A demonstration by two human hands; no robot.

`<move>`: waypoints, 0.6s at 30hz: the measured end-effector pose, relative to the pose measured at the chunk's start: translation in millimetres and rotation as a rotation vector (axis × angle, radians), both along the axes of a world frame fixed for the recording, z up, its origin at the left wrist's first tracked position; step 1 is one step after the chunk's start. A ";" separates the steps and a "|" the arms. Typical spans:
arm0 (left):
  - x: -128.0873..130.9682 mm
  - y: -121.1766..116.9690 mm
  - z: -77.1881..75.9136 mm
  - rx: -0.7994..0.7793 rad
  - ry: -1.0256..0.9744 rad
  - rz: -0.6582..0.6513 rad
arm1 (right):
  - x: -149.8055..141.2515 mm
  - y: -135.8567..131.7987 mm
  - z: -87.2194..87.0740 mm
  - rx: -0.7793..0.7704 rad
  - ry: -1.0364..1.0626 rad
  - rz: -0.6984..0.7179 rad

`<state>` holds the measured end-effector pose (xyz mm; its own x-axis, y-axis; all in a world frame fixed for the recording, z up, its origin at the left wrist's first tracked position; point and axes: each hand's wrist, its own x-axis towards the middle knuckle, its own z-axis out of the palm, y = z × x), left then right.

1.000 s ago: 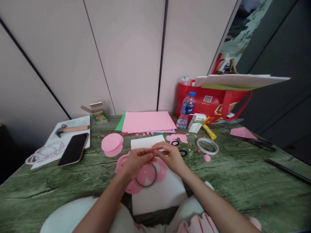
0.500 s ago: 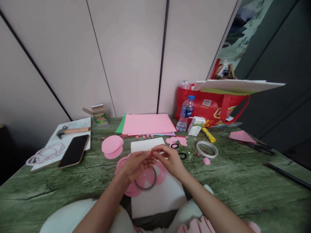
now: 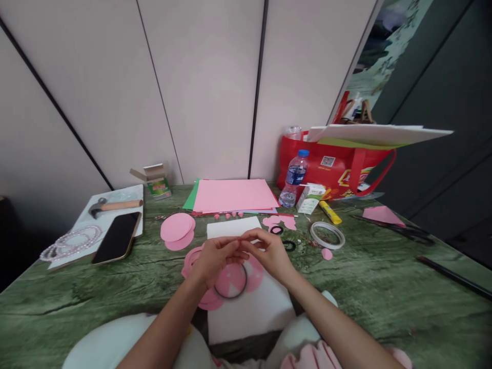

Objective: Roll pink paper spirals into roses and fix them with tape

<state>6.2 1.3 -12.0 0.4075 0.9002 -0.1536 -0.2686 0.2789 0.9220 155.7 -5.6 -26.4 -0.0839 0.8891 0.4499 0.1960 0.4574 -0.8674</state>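
Note:
My left hand (image 3: 217,259) and my right hand (image 3: 269,253) meet fingertip to fingertip above the white sheets. Both are closed in a pinch around a small pinkish-red piece, now almost wholly hidden by the fingers. Beneath them lies a white sheet (image 3: 253,320) carrying pink paper discs (image 3: 254,277) and a thin dark ring (image 3: 245,284). Several more pink cut-outs (image 3: 188,261) lie partly under my left hand. Beyond my fingers, small pink rolled pieces (image 3: 227,216) sit in a row beside a red pencil-like stick (image 3: 284,216).
Left are pink circles (image 3: 177,228), a phone (image 3: 117,238), a hammer (image 3: 119,205) and beads (image 3: 73,243). Pink sheets (image 3: 236,195) lie at the back. Right are a tape roll (image 3: 341,238), glue stick (image 3: 330,212), water bottle (image 3: 294,179), red bag (image 3: 334,174) and scissors (image 3: 413,234).
My fingertips have drawn closer together, and the small pinkish-red piece that showed between them is now mostly covered. The things on the table stay where they were.

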 end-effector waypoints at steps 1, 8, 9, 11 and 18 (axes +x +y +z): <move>0.7 0.0 0.4 0.016 0.017 0.011 | -0.2 0.0 -0.1 0.000 0.002 0.011; 5.2 -0.6 1.9 0.122 0.210 0.136 | -2.2 -0.2 -2.5 0.042 -0.019 0.093; 5.4 -0.7 1.4 0.133 0.228 0.145 | -2.6 -0.4 -2.9 0.058 -0.034 0.096; 5.6 -0.8 -0.1 0.160 0.264 0.153 | -3.3 -0.7 -3.9 0.098 -0.068 0.084; 6.0 -0.3 -2.1 0.149 0.290 0.131 | -4.8 1.4 -9.1 0.200 -0.219 0.035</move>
<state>12.2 1.0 -14.1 0.2456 0.9632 -0.1092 -0.0140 0.1162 0.9931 151.0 -4.1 -35.5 -0.2275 0.7794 0.5838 0.3498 0.6249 -0.6980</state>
